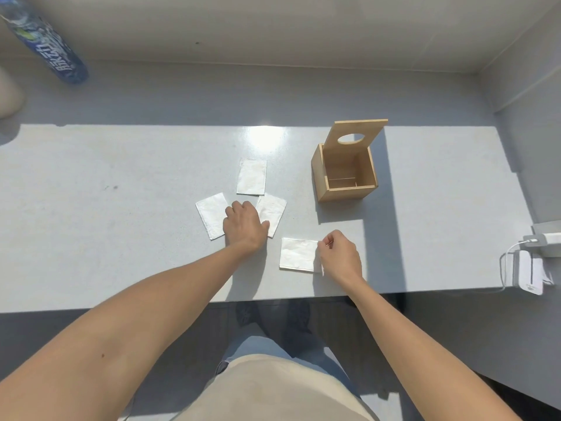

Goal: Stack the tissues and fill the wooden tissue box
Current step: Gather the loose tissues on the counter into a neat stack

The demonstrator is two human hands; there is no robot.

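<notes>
Several folded white tissues lie on the grey table point(91, 238). One tissue point(251, 176) lies farthest back. A left tissue point(211, 214) and a middle tissue point(273, 211) flank my left hand point(243, 224), which rests knuckles-up between them and touches both; what its fingertips hold is hidden. My right hand point(339, 253) pinches the right edge of the nearest tissue point(297, 254), which lies flat. The wooden tissue box point(346, 177) stands at the back right, empty inside, its lid point(356, 132) with an oval hole tilted up behind it.
A blue plastic bottle point(45, 41) leans at the far left. White chargers and a cable point(529, 265) sit at the table's right edge. The table's front edge runs just below my wrists, and a wall rises behind.
</notes>
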